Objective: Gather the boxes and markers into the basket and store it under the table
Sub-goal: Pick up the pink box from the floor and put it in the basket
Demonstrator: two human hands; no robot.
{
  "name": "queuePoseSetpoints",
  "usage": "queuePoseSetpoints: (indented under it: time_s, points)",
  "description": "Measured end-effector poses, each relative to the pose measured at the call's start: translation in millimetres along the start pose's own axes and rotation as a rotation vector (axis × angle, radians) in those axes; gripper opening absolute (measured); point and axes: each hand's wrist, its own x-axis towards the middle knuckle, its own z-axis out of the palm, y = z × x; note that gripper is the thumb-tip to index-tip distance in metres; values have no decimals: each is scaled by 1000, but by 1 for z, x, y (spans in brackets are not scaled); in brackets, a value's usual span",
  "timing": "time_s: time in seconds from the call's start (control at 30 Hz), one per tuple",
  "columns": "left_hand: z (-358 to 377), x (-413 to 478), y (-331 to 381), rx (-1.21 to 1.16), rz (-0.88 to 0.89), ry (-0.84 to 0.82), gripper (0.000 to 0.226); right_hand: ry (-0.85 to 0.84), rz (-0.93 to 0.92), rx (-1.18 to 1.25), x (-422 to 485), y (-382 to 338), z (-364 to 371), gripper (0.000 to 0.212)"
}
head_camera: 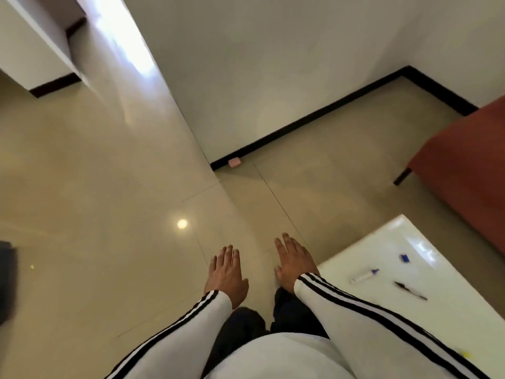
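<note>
Both of your hands are empty, held palm down with fingers straight and slightly spread. The left hand (pixel 225 272) hovers over the tiled floor (pixel 109 214), well off the near corner of the worktop. The right hand (pixel 295 265) is just beside that corner, apart from the left. Neither touches anything. Held flat and free like this, they look ready to reach, not to carry.

On the white worktop (pixel 459 310), at your lower right, a white marker (pixel 364 276) with a blue cap lies flat. Just beyond it lies a thin dark pen (pixel 410 290). Farther in on the worktop sits a small blue piece (pixel 405 257), too blurred to name. All three lie loose and apart, so by the look of it they have not yet been gathered.

No basket and no boxes are in view. A dark shape (pixel 6 280) at the frame edge, far left of the worktop, cannot be identified.

Past the far side of the worktop stands a red seat (pixel 464 173). A small pink object (pixel 235 162) rests on the floor against the black skirting, well beyond the worktop.

Your head is turned mostly to the floor, so the gathering probably starts by turning right to the worktop.
</note>
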Motion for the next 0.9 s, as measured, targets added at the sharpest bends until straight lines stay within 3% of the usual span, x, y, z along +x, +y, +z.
queuePoseSetpoints:
  time_s: [0.2, 0.5, 0.7, 0.9]
  points:
    - [-50, 99, -33, -135, -77, 40, 81, 2, -61, -69, 112, -30, -59, 79]
    - [-109, 289, -139, -123, -89, 7, 78, -58, 21, -125, 298, -79, -102, 81]
    - [-170, 397, -199, -16, -2, 11, 84, -60, 69, -81, 404, -123, -138, 83]
    - [-145, 540, -222, 24, 66, 23, 85, -89, 19, -108, 562, -105, -96, 85]
